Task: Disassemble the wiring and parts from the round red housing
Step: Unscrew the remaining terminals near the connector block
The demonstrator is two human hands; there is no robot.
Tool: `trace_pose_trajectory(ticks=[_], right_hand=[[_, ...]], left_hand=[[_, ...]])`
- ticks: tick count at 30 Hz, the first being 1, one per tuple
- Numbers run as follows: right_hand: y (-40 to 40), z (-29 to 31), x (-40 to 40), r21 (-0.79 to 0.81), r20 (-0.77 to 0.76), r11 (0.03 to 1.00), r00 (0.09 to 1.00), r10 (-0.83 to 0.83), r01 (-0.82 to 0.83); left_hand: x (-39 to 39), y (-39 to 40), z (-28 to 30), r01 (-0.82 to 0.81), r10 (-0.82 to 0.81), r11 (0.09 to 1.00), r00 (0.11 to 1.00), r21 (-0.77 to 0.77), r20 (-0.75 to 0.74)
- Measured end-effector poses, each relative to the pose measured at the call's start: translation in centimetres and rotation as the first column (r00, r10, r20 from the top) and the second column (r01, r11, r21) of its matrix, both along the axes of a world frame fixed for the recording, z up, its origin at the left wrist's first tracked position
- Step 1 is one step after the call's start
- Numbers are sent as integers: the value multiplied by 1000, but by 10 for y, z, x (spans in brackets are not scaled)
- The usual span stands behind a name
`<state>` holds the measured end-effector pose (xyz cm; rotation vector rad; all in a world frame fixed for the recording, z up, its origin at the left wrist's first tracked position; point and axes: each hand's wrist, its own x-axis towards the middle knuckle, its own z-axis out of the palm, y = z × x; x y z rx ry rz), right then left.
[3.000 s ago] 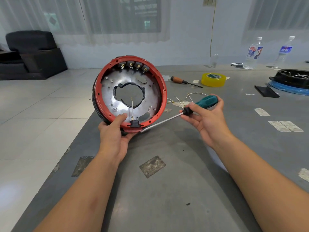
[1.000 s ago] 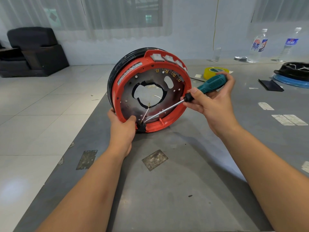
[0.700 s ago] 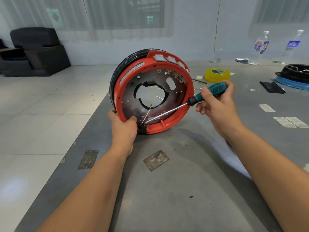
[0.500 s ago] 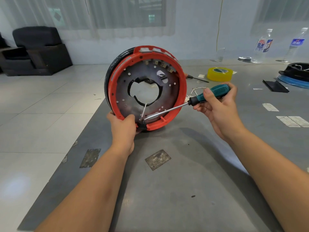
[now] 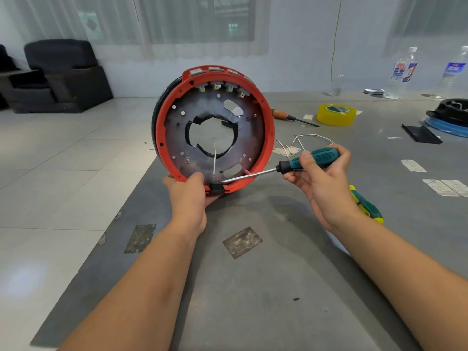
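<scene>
The round red housing (image 5: 267,138) stands on edge above the grey table, its open face towards me, showing a dark metal plate with a central hole. My left hand (image 5: 188,193) grips its lower rim beside a small black connector block (image 5: 216,187), from which a thin pale wire (image 5: 214,159) sticks up. My right hand (image 5: 321,181) holds a teal-handled screwdriver (image 5: 314,158); its shaft reaches left and its tip sits at the black block. Several small terminals (image 5: 220,88) line the inner top of the rim.
Loose pale wires (image 5: 301,143) lie on the table behind the screwdriver. Farther back are an orange-handled screwdriver (image 5: 291,117), a yellow tape roll (image 5: 335,114), two water bottles (image 5: 402,72) and a black-and-blue part (image 5: 450,117). A green-yellow tool (image 5: 367,206) lies under my right wrist. The table's left edge (image 5: 106,239) drops to tiled floor.
The housing has turned from angled to the right to squarely face me, and its terminals now sit at the top. The screwdriver tip stayed at the black block while my right hand lowered slightly.
</scene>
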<state>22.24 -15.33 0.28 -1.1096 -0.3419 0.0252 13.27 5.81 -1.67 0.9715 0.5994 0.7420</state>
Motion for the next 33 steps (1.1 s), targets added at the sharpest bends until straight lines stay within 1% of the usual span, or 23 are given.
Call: trace_pose_trajectory(ticks=[3,7,9,15,22,33], right_hand=[[5,0,-2,21,-21,998,998,-52,53],[-5,12,4,76,15,988,991,-134,132],[-11,15,5,88,26,990,993,-117,114],[-15,19,2,43,104,998,993,-55,51],[-19,23,1,-16,217,998,975,-50,55],[-19,25,2,-78,318,994,947,-48,76]], left_hand=[[-1,-1,0,-4,4,1000,1000,4,7],[-2,2,1,23,-23,1000,999,-15,22],[-1,1,1,23,-23,1000,999,-8,24],[-3,-2,2,20,-21,999,1000,35,11],[-3,-4,3,12,-9,996,1000,83,-30],[-4,-8,4,10,-8,993,1000,115,-21]])
